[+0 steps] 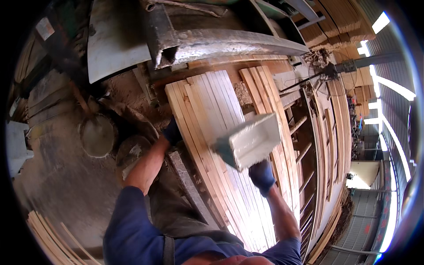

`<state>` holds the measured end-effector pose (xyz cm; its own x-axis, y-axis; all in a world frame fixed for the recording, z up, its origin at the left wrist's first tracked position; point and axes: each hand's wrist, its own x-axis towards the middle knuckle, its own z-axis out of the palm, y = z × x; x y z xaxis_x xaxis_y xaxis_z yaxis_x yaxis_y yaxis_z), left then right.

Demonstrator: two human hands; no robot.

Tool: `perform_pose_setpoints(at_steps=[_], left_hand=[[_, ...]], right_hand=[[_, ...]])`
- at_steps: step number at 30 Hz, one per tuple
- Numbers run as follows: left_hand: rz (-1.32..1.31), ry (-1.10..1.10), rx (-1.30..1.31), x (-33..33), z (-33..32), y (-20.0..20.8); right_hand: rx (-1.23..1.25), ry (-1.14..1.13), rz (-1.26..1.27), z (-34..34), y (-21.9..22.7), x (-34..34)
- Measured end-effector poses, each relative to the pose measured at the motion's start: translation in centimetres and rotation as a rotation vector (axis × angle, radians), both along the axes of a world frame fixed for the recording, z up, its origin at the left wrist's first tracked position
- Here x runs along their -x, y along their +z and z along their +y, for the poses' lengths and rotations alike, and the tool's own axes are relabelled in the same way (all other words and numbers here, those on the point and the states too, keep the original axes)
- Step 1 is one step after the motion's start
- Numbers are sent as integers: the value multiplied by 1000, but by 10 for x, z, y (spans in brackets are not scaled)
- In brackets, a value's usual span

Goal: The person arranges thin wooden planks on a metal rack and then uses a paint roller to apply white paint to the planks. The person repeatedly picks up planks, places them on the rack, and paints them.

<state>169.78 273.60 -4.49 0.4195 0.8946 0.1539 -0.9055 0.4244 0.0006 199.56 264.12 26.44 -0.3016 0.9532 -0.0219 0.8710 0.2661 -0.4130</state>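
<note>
Long pale wooden strips (203,128) lie side by side in a wide stack in front of me, some with a whitish sheen on top. Over them, tilted, is a rectangular open box (254,140) with a white coating inside and ragged edges, slightly smeared by motion. My right hand (262,176), in a dark blue glove, is closed on the near side of this box. My left hand (173,131), also in a dark glove, is at the left edge of the strips; its fingers are too dark and hidden to make out.
A heavy metal frame (238,42) crosses the far side. More strips (276,128) lie right of the stack, beside a slatted rack (304,152). On the left floor stands a round bucket (98,136) with a stick in it. Stacked boards (338,20) rise at the far right.
</note>
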Motion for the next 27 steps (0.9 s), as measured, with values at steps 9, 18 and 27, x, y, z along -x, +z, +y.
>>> perform_pose_setpoints(at_steps=[9,18,27], left_hand=[[228,99,90,-12,10,-18],[194,11,201,33,-27,80],[231,73,220,36,-43,121]], right_hand=[[-33,-47,286,175,-52,150],[432,-343,115,-11,7,40],[230,167,-257,-76,31,6]])
